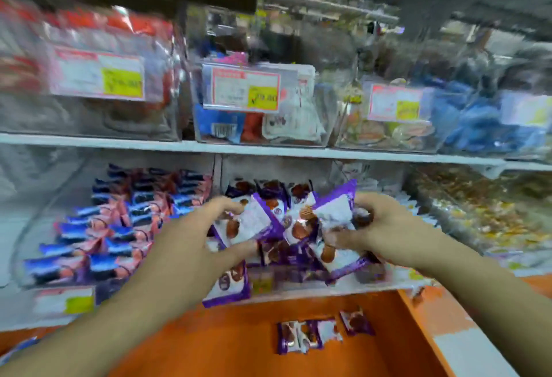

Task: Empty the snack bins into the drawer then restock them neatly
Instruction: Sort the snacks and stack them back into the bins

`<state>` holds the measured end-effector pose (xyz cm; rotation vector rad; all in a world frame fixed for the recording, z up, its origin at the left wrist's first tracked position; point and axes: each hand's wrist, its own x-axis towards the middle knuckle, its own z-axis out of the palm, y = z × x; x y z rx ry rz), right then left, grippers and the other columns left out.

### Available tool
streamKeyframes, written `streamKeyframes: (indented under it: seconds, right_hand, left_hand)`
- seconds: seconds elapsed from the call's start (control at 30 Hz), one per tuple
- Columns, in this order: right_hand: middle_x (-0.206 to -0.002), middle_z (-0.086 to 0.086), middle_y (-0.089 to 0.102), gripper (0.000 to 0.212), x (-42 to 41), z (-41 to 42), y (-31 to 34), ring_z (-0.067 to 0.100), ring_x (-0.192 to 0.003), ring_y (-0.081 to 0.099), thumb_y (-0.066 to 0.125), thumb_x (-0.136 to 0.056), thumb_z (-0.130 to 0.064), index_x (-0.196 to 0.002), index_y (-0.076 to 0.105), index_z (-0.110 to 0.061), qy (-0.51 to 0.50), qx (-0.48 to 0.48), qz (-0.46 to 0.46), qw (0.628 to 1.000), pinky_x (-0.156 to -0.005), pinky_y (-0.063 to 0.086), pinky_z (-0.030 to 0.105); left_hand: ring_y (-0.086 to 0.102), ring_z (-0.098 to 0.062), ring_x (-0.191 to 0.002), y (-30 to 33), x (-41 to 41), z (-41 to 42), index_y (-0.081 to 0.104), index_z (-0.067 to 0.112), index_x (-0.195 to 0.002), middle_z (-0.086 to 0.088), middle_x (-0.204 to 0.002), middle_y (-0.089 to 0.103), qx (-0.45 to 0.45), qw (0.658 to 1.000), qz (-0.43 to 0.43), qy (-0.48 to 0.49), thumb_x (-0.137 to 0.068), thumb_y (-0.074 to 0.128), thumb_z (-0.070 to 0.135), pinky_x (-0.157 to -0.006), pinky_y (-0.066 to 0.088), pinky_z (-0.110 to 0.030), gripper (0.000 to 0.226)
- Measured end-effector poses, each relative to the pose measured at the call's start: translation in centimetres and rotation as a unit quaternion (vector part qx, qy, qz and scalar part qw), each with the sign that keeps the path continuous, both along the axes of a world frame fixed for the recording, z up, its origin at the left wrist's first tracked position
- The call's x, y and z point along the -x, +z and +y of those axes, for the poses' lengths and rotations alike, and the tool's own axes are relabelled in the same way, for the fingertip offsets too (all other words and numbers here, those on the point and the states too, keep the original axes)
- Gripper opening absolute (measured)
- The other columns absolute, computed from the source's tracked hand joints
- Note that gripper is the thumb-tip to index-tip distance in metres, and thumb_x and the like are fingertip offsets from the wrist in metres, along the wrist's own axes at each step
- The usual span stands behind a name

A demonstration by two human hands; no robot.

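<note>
A clear bin point(298, 282) on the lower shelf holds several purple-and-white snack packets point(294, 229). My left hand point(206, 227) grips one purple packet point(254, 221) between fingers and thumb over the bin. My right hand point(376, 227) holds another purple packet point(336, 212) beside it. Below, the orange drawer point(233, 344) stands open with three purple packets point(319, 332) lying on its floor. One more packet point(228, 287) hangs at the bin's front lip.
To the left, a bin of blue-and-pink packets point(119, 227); to the right, a bin of small golden sweets point(484, 206). The upper shelf point(268, 149) carries clear bins with price tags point(245, 90). The drawer's orange right wall point(433, 326) runs under my right forearm.
</note>
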<state>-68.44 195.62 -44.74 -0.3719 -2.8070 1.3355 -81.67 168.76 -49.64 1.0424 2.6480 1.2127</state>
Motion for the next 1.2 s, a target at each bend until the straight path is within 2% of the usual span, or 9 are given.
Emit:
streamKeyframes:
  seconds: [0.13, 0.37, 0.47, 0.57, 0.7, 0.8, 0.97, 1.07, 1.2]
  right_hand:
    - [-0.083, 0.001, 0.079, 0.034, 7.7, 1.3, -1.7, 0.022, -0.077, 0.072, 0.081, -0.079, -0.047, -0.1, 0.076, -0.02, -0.06, -0.084, -0.003, 0.995, -0.076, 0.059, 0.043]
    - [-0.126, 0.003, 0.069, 0.062, 14.7, 2.1, -4.5, 0.03, -0.113, 0.065, 0.047, -0.094, -0.076, -0.133, 0.06, -0.03, -0.117, -0.331, -0.091, 0.932, -0.095, 0.054, 0.041]
    - [-0.116, 0.006, 0.071, 0.054, 13.4, 1.2, -4.4, 0.033, -0.108, 0.066, 0.05, -0.096, -0.07, -0.127, 0.061, -0.028, -0.143, -0.369, -0.045, 0.917, -0.088, 0.055, 0.04]
    - [-0.1, 0.004, 0.07, 0.036, 10.6, 0.3, -4.3, 0.033, -0.104, 0.06, 0.064, -0.094, -0.06, -0.096, 0.07, -0.025, -0.144, -0.345, 0.072, 0.925, -0.091, 0.049, 0.041]
    - [-0.081, -0.007, 0.056, 0.038, 7.3, -0.6, -5.6, 0.028, -0.094, 0.051, 0.069, -0.093, -0.053, -0.073, 0.06, -0.023, -0.139, -0.283, 0.073, 0.946, -0.074, 0.036, 0.036]
    - [-0.095, -0.006, 0.057, 0.027, 5.9, -0.5, -6.4, 0.023, -0.103, 0.048, 0.064, -0.096, -0.054, -0.089, 0.067, -0.028, -0.127, -0.304, 0.037, 0.944, -0.084, 0.041, 0.037]
    - [-0.133, 0.011, 0.056, 0.057, 5.8, 0.2, -7.3, 0.033, -0.123, 0.045, 0.063, -0.097, -0.05, -0.138, 0.055, -0.012, -0.176, -0.408, 0.04, 0.895, -0.107, 0.038, 0.045]
    - [-0.138, 0.014, 0.051, 0.065, 6.2, -0.8, -7.1, 0.035, -0.125, 0.044, 0.075, -0.089, -0.037, -0.142, 0.049, -0.009, -0.156, -0.448, 0.102, 0.874, -0.105, 0.042, 0.049]
    - [-0.155, -0.004, 0.042, 0.065, 7.4, -3.4, -6.3, 0.021, -0.145, 0.027, 0.071, -0.092, -0.023, -0.152, 0.046, -0.024, 0.023, -0.389, 0.115, 0.914, -0.121, 0.025, 0.041]
  left_hand:
    - [0.066, -0.01, -0.07, 0.4, 3.0, 1.4, 0.057, 0.045, -0.109, 0.012, -0.094, 0.07, -0.008, 0.999, 0.009, 0.047, -0.082, 0.078, 0.058, -0.066, 0.052, -0.025, 0.037]
    - [0.058, -0.012, -0.044, -0.8, 5.0, 3.0, 0.056, 0.047, -0.111, 0.007, -0.079, 0.07, -0.031, 0.998, -0.014, 0.045, -0.085, 0.078, 0.052, -0.046, 0.046, -0.024, 0.034]
    - [0.056, -0.01, -0.041, -0.6, 4.7, 3.3, 0.055, 0.05, -0.111, 0.007, -0.074, 0.069, -0.03, 0.999, -0.004, 0.028, -0.086, 0.077, 0.053, -0.041, 0.04, -0.019, 0.034]
    - [0.063, -0.002, -0.06, -0.5, 4.5, 3.5, 0.06, 0.043, -0.112, 0.016, -0.084, 0.069, -0.048, 0.998, -0.009, 0.027, -0.086, 0.08, 0.048, -0.052, 0.045, -0.013, 0.033]
    - [0.061, -0.002, -0.075, -0.8, 4.2, 3.4, 0.063, 0.045, -0.115, 0.023, -0.087, 0.065, -0.031, 0.999, 0.009, 0.018, -0.085, 0.077, 0.055, -0.059, 0.042, -0.013, 0.035]
    - [0.053, 0.003, -0.105, -1.3, 4.3, 2.8, 0.063, 0.046, -0.123, 0.031, -0.109, 0.059, 0.0, 0.999, 0.043, -0.004, -0.084, 0.072, 0.063, -0.085, 0.042, -0.022, 0.043]
    - [0.046, 0.005, -0.113, -1.4, 4.0, 1.6, 0.063, 0.041, -0.131, 0.032, -0.118, 0.054, 0.041, 0.996, 0.076, -0.029, -0.082, 0.063, 0.069, -0.097, 0.038, -0.023, 0.057]
    - [0.045, 0.012, -0.109, -1.3, 4.0, 0.8, 0.063, 0.039, -0.134, 0.034, -0.118, 0.055, 0.024, 0.997, 0.078, -0.018, -0.085, 0.066, 0.062, -0.089, 0.036, -0.011, 0.054]
    - [0.044, 0.027, -0.108, -1.2, 4.5, -1.3, 0.063, 0.044, -0.13, 0.043, -0.115, 0.052, -0.017, 0.998, 0.054, 0.01, -0.084, 0.066, 0.06, -0.082, 0.038, -0.009, 0.048]
